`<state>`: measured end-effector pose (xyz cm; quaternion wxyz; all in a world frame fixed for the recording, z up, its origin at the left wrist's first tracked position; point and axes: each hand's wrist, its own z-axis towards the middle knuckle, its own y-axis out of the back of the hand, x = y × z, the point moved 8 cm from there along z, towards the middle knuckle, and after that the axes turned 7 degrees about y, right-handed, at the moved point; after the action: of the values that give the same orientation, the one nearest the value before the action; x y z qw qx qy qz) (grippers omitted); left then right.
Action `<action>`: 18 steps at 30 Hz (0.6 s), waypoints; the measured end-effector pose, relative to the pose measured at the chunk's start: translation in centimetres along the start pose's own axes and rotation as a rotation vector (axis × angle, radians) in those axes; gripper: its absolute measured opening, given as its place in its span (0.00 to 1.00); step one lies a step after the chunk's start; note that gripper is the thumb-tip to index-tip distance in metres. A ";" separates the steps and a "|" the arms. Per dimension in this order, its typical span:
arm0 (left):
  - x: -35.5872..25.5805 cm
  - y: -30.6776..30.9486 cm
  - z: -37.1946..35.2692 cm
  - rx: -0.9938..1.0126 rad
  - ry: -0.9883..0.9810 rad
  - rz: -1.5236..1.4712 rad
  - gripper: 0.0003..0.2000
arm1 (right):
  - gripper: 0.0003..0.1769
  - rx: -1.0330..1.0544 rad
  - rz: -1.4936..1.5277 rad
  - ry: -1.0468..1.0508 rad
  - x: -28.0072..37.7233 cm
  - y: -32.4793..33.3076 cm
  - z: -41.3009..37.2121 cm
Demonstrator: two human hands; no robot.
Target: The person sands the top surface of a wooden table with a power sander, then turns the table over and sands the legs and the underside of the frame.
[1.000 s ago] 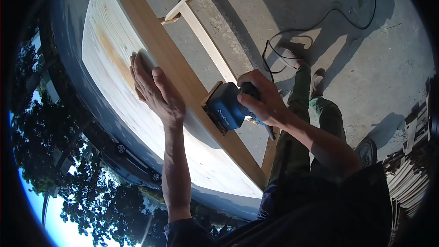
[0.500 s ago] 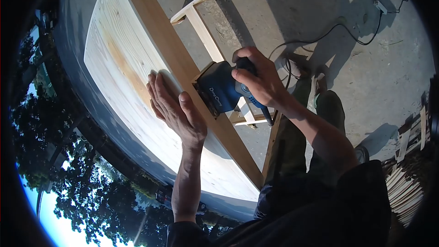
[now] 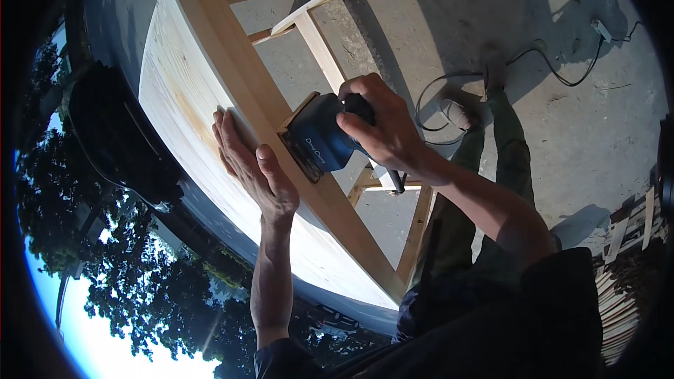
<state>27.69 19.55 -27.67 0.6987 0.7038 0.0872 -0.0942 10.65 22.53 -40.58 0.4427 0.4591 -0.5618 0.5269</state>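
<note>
My right hand (image 3: 382, 123) is wrapped round the top grip of a blue-black electric sander (image 3: 324, 133). The sander's flat base is against the edge of a pale wooden tabletop (image 3: 186, 102), which appears tipped on its side with its legs and rails (image 3: 319, 45) reaching out over the ground. Flat on the broad wooden face lies my left hand (image 3: 249, 168), its fingers stretched out and its thumb near the edge, a little to the left of the sander. The underside of the sander's pad is hidden.
A black cord (image 3: 554, 77) runs over the concrete ground (image 3: 562, 137) to a white socket block (image 3: 600, 30). My feet (image 3: 456, 114) stand near the cord's loop. Stacked wood strips (image 3: 618, 309) lie at the lower right. A dark vehicle (image 3: 112, 133) and trees are at the left.
The sander and my right hand have shifted slightly left in the view, and my left hand too. My feet have changed position, and more of the tabletop's far end shows.
</note>
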 end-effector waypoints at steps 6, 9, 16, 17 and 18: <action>0.5 -0.1 2.4 0.010 -0.067 0.014 0.42 | 0.18 0.051 0.027 -0.049 0.2 -0.2 -4.0; 1.3 0.0 5.2 -0.011 -0.110 0.029 0.43 | 0.19 0.072 0.067 -0.165 -0.2 -0.7 -11.6; 1.1 0.0 6.9 -0.008 -0.186 -0.018 0.43 | 0.18 0.013 0.036 -0.144 0.0 -0.5 -12.0; 1.0 -0.1 7.0 -0.015 -0.174 -0.001 0.42 | 0.18 0.018 0.062 -0.163 0.1 -0.4 -9.4; 1.0 0.0 7.0 -0.020 -0.159 0.019 0.42 | 0.18 0.020 0.044 -0.122 0.3 -0.3 -6.5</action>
<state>28.60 12.56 -27.97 0.7112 0.6880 0.0257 -0.1422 11.00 29.01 -39.84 0.3914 0.4822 -0.5925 0.5131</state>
